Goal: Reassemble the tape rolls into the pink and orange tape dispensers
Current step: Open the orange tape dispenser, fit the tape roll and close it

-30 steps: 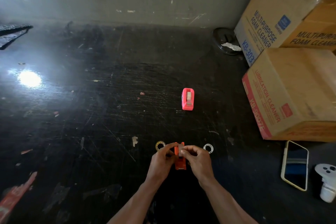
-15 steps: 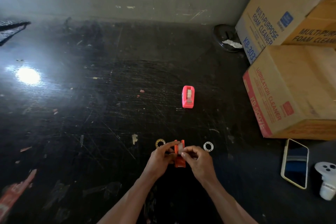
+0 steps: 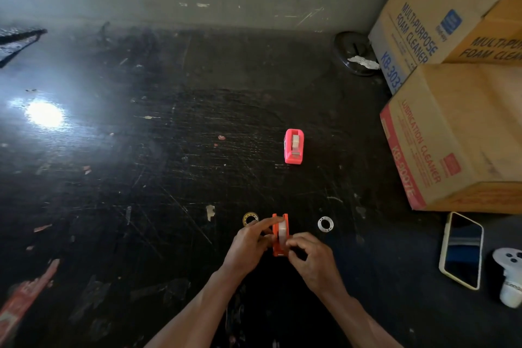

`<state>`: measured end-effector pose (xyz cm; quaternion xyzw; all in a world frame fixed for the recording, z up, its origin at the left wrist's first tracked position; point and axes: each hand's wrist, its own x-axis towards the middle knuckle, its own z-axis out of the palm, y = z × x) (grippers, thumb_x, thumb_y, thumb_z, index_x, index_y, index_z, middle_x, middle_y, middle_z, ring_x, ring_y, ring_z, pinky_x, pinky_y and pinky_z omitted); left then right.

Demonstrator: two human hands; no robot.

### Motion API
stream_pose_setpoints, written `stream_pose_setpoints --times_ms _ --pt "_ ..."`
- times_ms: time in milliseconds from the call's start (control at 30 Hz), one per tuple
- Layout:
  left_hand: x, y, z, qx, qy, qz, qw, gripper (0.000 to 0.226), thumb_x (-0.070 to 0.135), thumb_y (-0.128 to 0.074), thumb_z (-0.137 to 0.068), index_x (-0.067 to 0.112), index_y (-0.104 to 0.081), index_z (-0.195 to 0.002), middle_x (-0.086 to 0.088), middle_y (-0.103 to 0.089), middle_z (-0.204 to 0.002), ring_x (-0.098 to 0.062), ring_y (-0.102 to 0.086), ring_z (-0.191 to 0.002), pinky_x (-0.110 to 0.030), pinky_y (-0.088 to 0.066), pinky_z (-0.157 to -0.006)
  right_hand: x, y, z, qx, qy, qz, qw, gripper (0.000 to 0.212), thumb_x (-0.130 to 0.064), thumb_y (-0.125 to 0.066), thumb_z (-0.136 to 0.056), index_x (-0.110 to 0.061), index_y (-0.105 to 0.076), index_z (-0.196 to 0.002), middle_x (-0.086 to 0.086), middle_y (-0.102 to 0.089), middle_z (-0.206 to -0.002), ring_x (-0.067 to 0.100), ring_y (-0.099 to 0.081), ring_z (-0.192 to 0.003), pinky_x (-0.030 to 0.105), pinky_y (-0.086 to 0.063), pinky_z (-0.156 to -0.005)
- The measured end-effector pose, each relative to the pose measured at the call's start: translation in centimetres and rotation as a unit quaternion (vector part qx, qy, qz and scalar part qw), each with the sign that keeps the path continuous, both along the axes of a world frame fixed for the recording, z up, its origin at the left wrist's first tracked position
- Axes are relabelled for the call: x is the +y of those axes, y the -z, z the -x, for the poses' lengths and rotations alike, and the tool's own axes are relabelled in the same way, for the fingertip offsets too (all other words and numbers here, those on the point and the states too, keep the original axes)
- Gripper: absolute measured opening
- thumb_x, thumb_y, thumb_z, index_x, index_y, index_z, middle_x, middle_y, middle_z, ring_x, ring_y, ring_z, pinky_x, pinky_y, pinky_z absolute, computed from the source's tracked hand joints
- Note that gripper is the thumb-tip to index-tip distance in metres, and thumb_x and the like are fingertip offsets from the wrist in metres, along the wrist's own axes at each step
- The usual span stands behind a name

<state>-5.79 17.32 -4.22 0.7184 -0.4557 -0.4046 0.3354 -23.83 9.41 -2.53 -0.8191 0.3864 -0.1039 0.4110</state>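
- The small orange plastic tape dispenser [image 3: 280,235] is held upright between both hands, low in the centre of the scratched black floor [image 3: 158,167], with a pale translucent tape roll [image 3: 282,230] seated in its slot.
- The left hand [image 3: 248,240] is closed on the dispenser's left wall, its forefinger laid across the top edge.
- The right hand [image 3: 310,256] is curled at the lower right; thumb and forefinger appear to be pinched at the roll or its loose end, though which cannot be told.
- The dispenser is judged light and stiff, so it is best gripped by its flat side walls, away from the cutter end.
- The roll is judged light and smooth-sided, with a sticky free end; it is better handled by its rim.
- The pink plastic tape dispenser [image 3: 294,146] stands well apart, farther up the floor, a roll already seen inside it.
- A yellowish ring [image 3: 250,218] lies just beside the left hand, and a white plastic ring [image 3: 325,224] near the right.
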Motion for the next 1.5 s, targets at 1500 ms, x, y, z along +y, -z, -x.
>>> stream_pose_setpoints --times_ms 1500 --pt "-0.5 -1.7 0.2 0.039 -0.049 -0.044 0.997 0.051 0.007 -0.063 -0.099 0.031 -0.055 -0.143 0.007 -0.066 -0.105 -0.007 -0.072 -0.094 -0.023 -0.062 -0.079 3.4 0.4 2.1 0.023 -0.027 0.087 0.996 0.029 -0.031 -0.062 -0.099 -0.027 -0.074 -0.125 -0.009 -0.067 -0.134 -0.007 -0.048 -0.124 -0.005 -0.028 -0.102"
